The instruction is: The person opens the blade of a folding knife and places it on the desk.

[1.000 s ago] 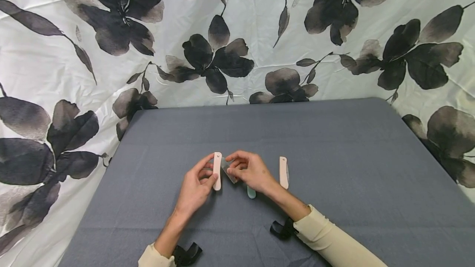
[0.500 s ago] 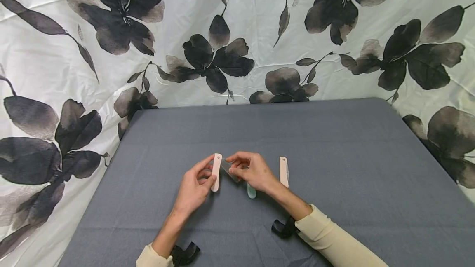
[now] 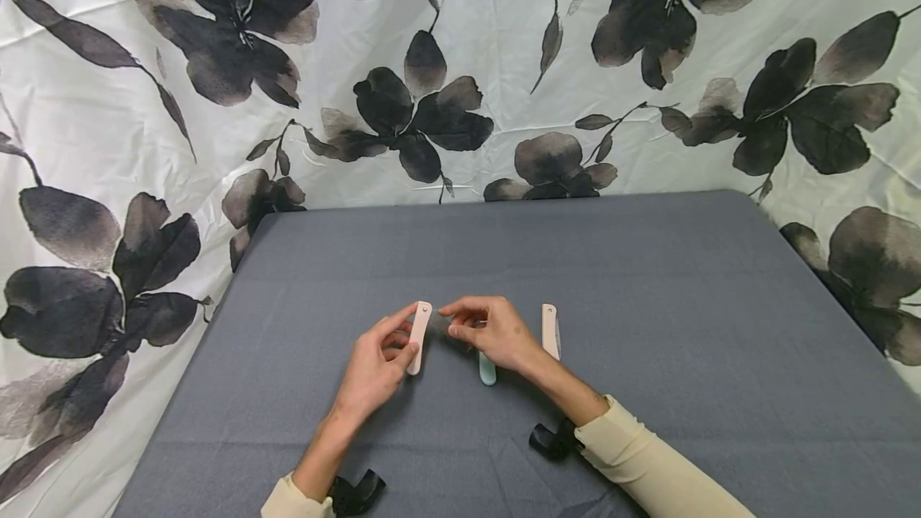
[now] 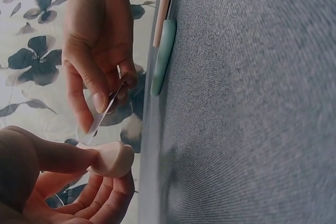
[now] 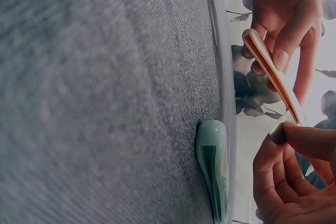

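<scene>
Thumb and fingers of my left hand [image 3: 374, 364] grip the pale pink handle [image 3: 420, 340] of a folding knife, raised over the table. Its blade [image 3: 441, 324] slants out from the pivot at the top end, partly unfolded. My right hand [image 3: 500, 334] pinches that blade between thumb and fingers, which hide part of it. From the right wrist view, the handle [image 5: 273, 75] shows its long open slot. A mint green folding knife [image 3: 488, 372] lies below my right hand, partly covered by it. Another pink folding knife [image 3: 550, 329] lies folded beyond my right wrist.
A grey cloth [image 3: 647, 302] covers the table. Behind and beside it hangs a white curtain [image 3: 460, 14] with dark flowers. Black wrist straps [image 3: 357, 494] sit by both cuffs.
The blade has swung further outward from the handle, its tip moving right and up. The pink handle has tilted a little and shifted slightly left and down with my left hand.
</scene>
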A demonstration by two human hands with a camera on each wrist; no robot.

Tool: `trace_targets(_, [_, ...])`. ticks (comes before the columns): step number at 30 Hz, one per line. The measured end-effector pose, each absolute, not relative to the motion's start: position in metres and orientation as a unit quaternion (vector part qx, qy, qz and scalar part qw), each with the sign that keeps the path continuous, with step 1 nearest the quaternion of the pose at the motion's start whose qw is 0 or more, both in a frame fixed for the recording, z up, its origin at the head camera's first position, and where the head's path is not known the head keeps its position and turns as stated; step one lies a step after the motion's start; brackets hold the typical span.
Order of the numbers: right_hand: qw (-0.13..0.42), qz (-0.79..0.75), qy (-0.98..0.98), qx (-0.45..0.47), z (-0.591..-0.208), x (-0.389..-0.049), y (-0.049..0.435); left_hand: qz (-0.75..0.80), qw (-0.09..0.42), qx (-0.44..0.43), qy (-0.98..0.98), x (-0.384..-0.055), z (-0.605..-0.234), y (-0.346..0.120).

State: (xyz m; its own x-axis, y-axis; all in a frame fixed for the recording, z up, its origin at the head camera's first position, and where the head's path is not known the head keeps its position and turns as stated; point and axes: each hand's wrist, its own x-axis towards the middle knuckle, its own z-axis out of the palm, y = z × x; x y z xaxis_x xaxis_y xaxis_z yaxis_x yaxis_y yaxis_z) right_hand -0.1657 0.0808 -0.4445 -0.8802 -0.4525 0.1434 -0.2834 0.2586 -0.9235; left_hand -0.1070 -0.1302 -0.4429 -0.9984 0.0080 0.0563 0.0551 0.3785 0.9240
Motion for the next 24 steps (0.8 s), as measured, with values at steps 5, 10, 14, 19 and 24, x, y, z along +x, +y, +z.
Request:
trace_targets(5, [0.071, -0.552, 0.796, -0.238, -0.445, -0.1665, 0.0819, -0.543, 0.017, -0.019, -0.839, -0.1066, -0.4424, -0.1312])
trace_targets(10, [0.065, -0.54, 0.803, -0.241, -0.4456, -0.1682, 0.0835, -0.528, 0.02, -0.026, -0.849, -0.1062, -0.4418, -0.1319])
trace_targets(14, [0.067, -0.535, 0.807, -0.241, -0.446, -0.169, 0.0846, -0.522, 0.021, -0.035, -0.852, -0.1057, -0.4411, -0.1324])
trace_targets(19, [0.064, -0.529, 0.809, -0.249, -0.4466, -0.1696, 0.0858, -0.52, 0.017, -0.042, -0.853, -0.1055, -0.4404, -0.1337])
trace_targets(24, [0.061, -0.525, 0.81, -0.253, -0.4464, -0.17, 0.0863, -0.521, 0.012, -0.044, -0.852, -0.1065, -0.4407, -0.1349])
